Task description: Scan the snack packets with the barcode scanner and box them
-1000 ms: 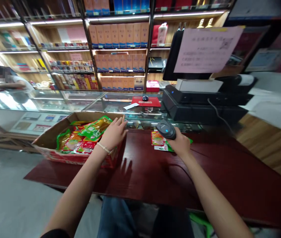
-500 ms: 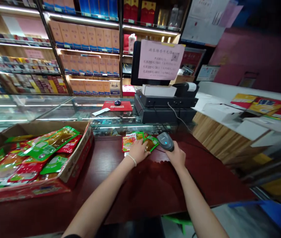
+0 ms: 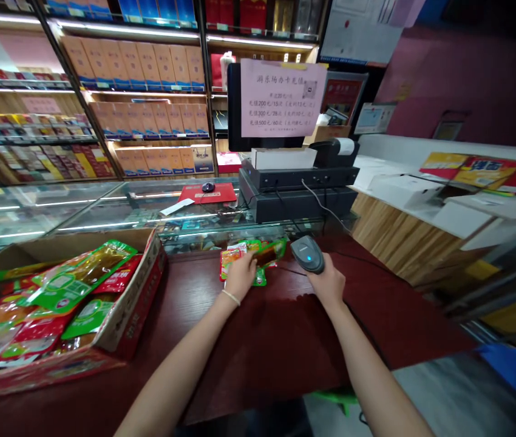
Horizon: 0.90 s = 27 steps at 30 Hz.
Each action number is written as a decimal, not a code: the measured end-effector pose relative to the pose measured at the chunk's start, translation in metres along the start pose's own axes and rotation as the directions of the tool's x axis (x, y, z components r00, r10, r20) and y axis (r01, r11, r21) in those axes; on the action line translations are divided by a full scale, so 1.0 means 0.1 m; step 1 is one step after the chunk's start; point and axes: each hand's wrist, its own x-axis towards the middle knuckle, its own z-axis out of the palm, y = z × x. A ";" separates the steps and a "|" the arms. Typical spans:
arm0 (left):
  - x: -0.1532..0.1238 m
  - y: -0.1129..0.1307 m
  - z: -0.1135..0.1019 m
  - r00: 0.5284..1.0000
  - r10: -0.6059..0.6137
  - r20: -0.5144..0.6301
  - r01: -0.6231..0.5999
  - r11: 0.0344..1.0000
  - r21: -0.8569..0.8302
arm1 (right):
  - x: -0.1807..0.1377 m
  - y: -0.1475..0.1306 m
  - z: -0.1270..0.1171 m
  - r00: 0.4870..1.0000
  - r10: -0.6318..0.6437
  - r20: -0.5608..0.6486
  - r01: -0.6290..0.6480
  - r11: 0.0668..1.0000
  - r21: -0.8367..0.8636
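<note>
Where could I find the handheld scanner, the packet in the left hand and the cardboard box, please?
Handheld scanner (image 3: 307, 254), head view: on its dark top.
Packet (image 3: 270, 253) in the left hand (image 3: 240, 276), head view: on its brown middle.
Cardboard box (image 3: 142, 304), head view: on its red side wall.

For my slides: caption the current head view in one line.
Left hand holds a green-edged packet, right hand a scanner, above a dark red table, open box at left.

One packet (image 3: 271, 252) is in the left hand (image 3: 240, 276), one scanner (image 3: 307, 254) in the right hand (image 3: 329, 282), one carton (image 3: 146, 297) left of both, and one mouse (image 3: 208, 187), one monitor (image 3: 234, 115) and one paper sign (image 3: 280, 103) beyond them.
</note>
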 end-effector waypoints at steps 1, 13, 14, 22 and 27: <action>-0.02 -0.07 -0.08 0.998 -0.035 -0.060 0.026 0.988 -0.155 | -0.01 -0.02 0.00 1.000 0.015 -0.012 -0.015 1.000 0.011; -0.31 -0.66 -0.54 0.915 -0.402 0.045 0.158 0.252 -0.955 | 0.14 -0.89 0.02 0.981 -0.070 0.182 0.004 0.941 0.339; -0.31 -0.68 -0.55 0.910 -0.414 0.036 0.152 0.250 -0.956 | 0.11 -0.94 0.04 0.978 -0.074 0.197 -0.003 0.931 0.365; -0.27 -0.74 -0.53 0.887 -0.462 0.023 0.147 0.235 -0.961 | -0.14 -0.90 0.15 0.924 -0.133 0.359 0.059 0.976 0.211; -0.29 -0.73 -0.54 0.888 -0.458 0.032 0.155 0.232 -0.960 | -0.14 -0.91 0.09 0.912 -0.137 0.386 0.088 0.986 0.143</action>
